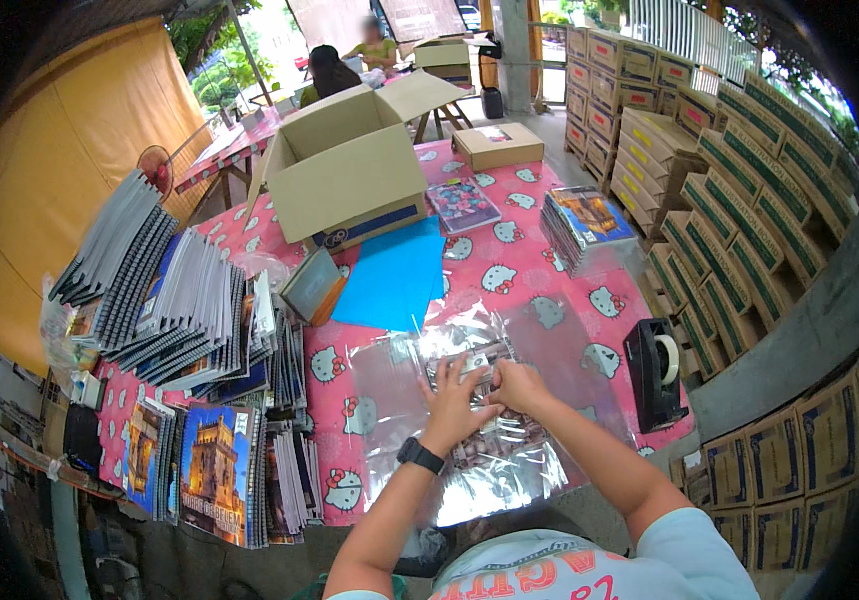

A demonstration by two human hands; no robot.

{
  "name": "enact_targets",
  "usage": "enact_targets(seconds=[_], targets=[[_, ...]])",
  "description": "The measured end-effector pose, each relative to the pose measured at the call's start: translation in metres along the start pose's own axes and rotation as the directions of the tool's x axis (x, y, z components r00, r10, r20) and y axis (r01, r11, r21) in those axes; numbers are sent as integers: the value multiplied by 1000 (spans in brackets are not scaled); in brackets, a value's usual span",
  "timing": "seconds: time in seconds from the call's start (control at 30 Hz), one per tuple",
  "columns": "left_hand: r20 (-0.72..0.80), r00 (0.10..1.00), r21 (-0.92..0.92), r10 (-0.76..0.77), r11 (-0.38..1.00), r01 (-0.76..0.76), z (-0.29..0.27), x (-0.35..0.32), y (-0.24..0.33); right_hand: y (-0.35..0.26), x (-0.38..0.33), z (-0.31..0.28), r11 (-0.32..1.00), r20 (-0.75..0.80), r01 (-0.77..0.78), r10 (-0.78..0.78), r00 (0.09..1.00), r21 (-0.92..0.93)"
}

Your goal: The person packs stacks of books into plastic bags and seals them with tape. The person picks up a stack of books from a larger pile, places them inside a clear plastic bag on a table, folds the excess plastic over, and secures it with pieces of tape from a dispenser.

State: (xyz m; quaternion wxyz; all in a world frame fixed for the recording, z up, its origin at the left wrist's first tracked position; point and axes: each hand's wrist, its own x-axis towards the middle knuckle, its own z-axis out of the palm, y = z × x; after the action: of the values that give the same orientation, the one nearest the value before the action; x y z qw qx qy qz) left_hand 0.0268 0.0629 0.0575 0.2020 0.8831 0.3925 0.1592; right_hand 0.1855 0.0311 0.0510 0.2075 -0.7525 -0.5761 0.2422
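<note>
In front of me on the table lies a sheet of clear plastic film (389, 440), partly folded over a flat bundle with a grey-brown printed cover (479, 450). The bundle looks like notebooks, but my hands and the glare hide much of it. My left hand (452, 408) rests on it with fingers spread, a dark watch on the wrist. Right beside it, my right hand (521, 388) is curled closed over the bundle's middle. What its fingers grip is hidden. A black tape dispenser (652, 375) with a roll of tape stands to the right.
Stacked spiral notebooks (184, 310) crowd the left side. Blue sheets (389, 275) and an open cardboard box (349, 180) lie beyond my hands. A wrapped notebook stack (589, 225) sits far right. Cartons (749, 220) are piled beside the table; two people sit behind.
</note>
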Motion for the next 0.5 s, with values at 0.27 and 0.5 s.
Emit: enact_targets(seconds=[0.27, 0.5], targets=[[-43, 999, 28, -18, 999, 19, 9, 11, 28, 31, 7, 4, 679, 226, -109, -85, 970, 726], [-8, 998, 171, -63, 983, 63, 11, 3, 23, 15, 1, -11, 764, 302, -170, -35, 953, 623]])
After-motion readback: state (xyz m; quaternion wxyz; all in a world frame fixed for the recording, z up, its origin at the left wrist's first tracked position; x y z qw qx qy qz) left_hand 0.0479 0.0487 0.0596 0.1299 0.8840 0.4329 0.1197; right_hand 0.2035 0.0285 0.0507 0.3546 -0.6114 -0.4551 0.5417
